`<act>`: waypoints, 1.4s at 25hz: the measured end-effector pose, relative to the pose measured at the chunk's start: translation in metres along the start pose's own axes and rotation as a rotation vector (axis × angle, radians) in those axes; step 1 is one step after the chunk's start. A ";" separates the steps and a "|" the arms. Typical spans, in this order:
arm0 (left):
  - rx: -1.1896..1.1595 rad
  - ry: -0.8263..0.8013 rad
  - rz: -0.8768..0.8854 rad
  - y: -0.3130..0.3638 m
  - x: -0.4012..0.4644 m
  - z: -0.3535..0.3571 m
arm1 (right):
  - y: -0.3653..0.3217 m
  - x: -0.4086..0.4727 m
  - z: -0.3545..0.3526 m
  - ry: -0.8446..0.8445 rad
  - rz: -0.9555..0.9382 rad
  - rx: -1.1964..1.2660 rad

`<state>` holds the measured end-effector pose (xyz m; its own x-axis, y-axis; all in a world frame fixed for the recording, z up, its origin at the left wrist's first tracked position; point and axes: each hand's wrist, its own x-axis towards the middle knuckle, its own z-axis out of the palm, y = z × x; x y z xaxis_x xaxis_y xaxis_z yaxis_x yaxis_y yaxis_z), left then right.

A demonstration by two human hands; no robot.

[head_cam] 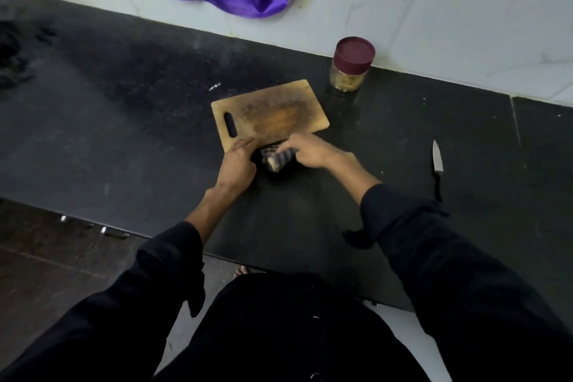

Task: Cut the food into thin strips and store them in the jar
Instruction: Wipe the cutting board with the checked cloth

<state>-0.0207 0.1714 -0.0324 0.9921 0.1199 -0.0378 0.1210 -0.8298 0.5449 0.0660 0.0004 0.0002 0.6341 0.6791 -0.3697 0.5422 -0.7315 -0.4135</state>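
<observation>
Both hands at a small wrapped packet just off the cutting board's near edge, on the black counter.

The packet (277, 159) is gripped by the right hand (310, 150), fingers curled over its top. Left hand (238, 161) is laid beside it, fingers fairly straight; contact can't be told. Cutting board (269, 114) is bare. Jar (350, 64), maroon lid on, is stood near the counter's (124, 102) far edge. Knife (437, 166) is left well apart toward the right end.

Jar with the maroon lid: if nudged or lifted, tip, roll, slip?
The jar stands upright on the dark counter, squat and wide, so probably slides rather than tips. On its side, the round body would likely roll. Only partly filled, so probably light; clear smooth wall may be slippery.
</observation>
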 end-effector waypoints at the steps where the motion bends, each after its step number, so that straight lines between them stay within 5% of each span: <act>1: -0.010 0.006 0.011 0.001 -0.005 0.001 | 0.000 -0.005 0.007 -0.037 -0.011 -0.037; 8: -0.022 -0.028 0.084 0.015 -0.016 0.019 | 0.092 -0.104 0.002 -0.165 0.104 -0.155; 13: -0.011 -0.153 0.196 0.044 -0.011 0.036 | 0.120 -0.104 -0.041 0.239 0.357 0.063; 17: 0.009 -0.225 0.274 0.074 -0.005 0.049 | 0.122 -0.097 -0.006 0.191 0.486 0.077; 25: 0.008 -0.306 0.354 0.104 -0.009 0.082 | 0.107 -0.208 0.046 -0.177 0.405 0.088; 31: 0.026 -0.341 0.375 0.116 -0.015 0.087 | 0.121 -0.175 -0.003 0.273 0.465 0.225; 35: 0.006 -0.304 0.405 0.133 -0.022 0.093 | 0.111 -0.176 0.035 0.116 0.404 0.125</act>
<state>-0.0232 0.0072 -0.0370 0.9243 -0.3757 -0.0667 -0.2764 -0.7798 0.5617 -0.0048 -0.1984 -0.0095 0.8433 0.3229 -0.4296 0.1713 -0.9192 -0.3546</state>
